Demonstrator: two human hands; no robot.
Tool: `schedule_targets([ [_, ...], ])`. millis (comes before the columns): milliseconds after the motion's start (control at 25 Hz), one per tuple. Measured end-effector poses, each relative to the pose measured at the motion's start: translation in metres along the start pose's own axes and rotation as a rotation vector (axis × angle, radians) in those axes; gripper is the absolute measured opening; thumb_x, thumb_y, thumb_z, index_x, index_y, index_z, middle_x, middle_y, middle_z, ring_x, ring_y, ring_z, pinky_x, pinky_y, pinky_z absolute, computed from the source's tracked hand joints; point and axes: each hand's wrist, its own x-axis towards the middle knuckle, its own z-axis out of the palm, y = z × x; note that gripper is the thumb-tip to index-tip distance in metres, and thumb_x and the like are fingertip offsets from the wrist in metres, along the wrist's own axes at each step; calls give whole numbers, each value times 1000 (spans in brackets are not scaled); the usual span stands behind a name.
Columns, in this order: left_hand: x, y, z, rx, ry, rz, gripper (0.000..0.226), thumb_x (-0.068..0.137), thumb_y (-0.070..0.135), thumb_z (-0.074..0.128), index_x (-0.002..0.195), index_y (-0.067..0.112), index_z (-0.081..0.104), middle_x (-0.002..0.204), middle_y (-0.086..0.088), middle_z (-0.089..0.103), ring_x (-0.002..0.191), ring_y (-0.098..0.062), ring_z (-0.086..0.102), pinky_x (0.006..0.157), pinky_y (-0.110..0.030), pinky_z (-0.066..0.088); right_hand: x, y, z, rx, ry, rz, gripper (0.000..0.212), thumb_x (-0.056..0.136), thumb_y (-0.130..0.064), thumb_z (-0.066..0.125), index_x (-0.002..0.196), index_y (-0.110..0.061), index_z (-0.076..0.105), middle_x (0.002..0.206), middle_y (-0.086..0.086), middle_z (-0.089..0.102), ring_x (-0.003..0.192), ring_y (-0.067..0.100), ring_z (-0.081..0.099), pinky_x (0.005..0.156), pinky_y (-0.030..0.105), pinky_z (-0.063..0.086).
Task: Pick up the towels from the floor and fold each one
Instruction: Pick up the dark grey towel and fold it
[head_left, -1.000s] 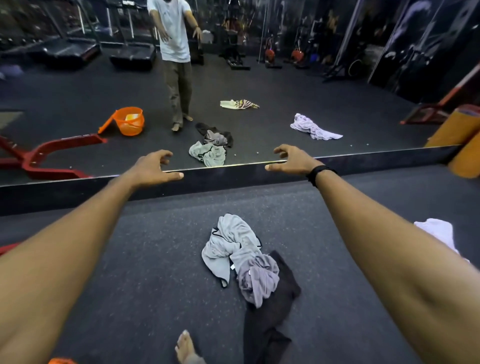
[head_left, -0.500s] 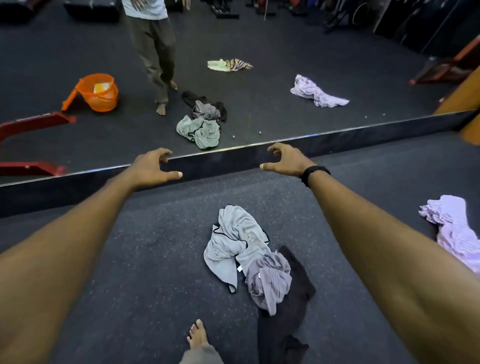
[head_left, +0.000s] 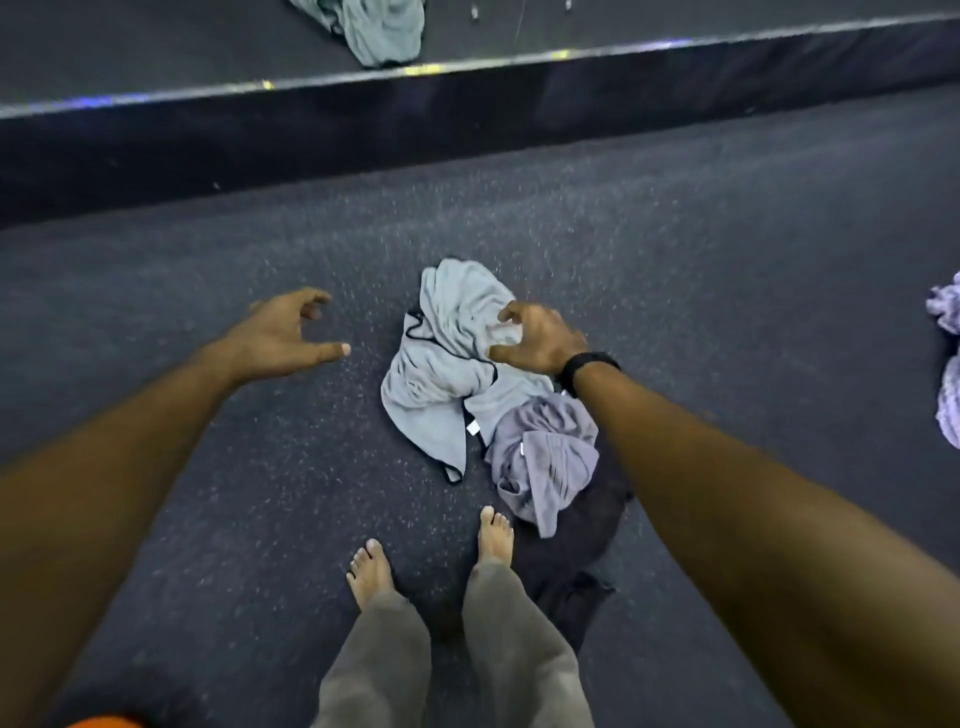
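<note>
Both arms have dropped since a second ago. Bare feet (head_left: 496, 535) stand beside a black towel (head_left: 566, 561) and purple towel (head_left: 545, 462) on the floor (head_left: 234, 493). Farther out, the right hand (head_left: 537, 340), fingers curled, reaches onto the grey towel (head_left: 441, 384); left hand (head_left: 283, 338) hovers released.

Single head-worn wide-angle view, looking steeply down and forward from standing height, own bare feet (head_left: 431, 561) at lower centre, speckled floor (head_left: 727, 249) ahead, mirror base (head_left: 467, 109) across top.
</note>
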Motion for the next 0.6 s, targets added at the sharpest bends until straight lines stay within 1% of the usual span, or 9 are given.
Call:
schedule_targets([
  [80, 40, -35, 47, -35, -56, -31, 76, 77, 30, 77, 141, 10, 41, 136, -13, 50, 125, -28, 49, 108, -43, 39, 36, 33, 60, -21, -43, 7, 57, 80, -36, 73, 127, -12, 53, 134, 11, 53, 123, 29, 50, 98, 35, 43],
  [160, 84, -77, 98, -48, -80, -71, 77, 76, 30, 78, 140, 11, 41, 135, -13, 51, 124, -27, 50, 107, -42, 40, 76, 69, 126, -42, -95, 22, 56, 82, -36, 71, 129, -13, 52, 135, 11, 52, 122, 28, 50, 95, 34, 43],
  [280, 134, -133, 171, -43, -138, -125, 77, 76, 31, 78, 141, 14, 40, 137, -10, 50, 124, -26, 50, 106, -40, 40, 122, 120, 222, -86, -190, 50, 55, 84, -37, 67, 130, -14, 50, 134, 12, 50, 122, 30, 48, 93, 35, 43],
  [360, 159, -165, 209, -47, -159, -152, 77, 77, 31, 78, 142, 14, 40, 137, -9, 51, 123, -25, 50, 103, -36, 41, 147, 149, 276, -99, -209, 76, 51, 84, -38, 66, 127, -15, 51, 130, 10, 52, 120, 30, 49, 92, 38, 45],
  [480, 188, -204, 257, -62, -152, -178, 73, 77, 30, 78, 140, 16, 43, 134, -8, 54, 121, -23, 52, 97, -32, 40, 176, 181, 346, -160, -228, 127, 49, 84, -38, 64, 125, -14, 51, 126, 9, 52, 116, 31, 52, 86, 36, 47],
  [600, 212, -236, 297, -95, -117, -200, 66, 76, 30, 79, 134, 19, 49, 126, -5, 58, 115, -22, 54, 95, -33, 44, 196, 198, 402, -258, -265, 162, 59, 85, -41, 63, 133, -13, 43, 136, 10, 45, 120, 32, 50, 88, 37, 46],
])
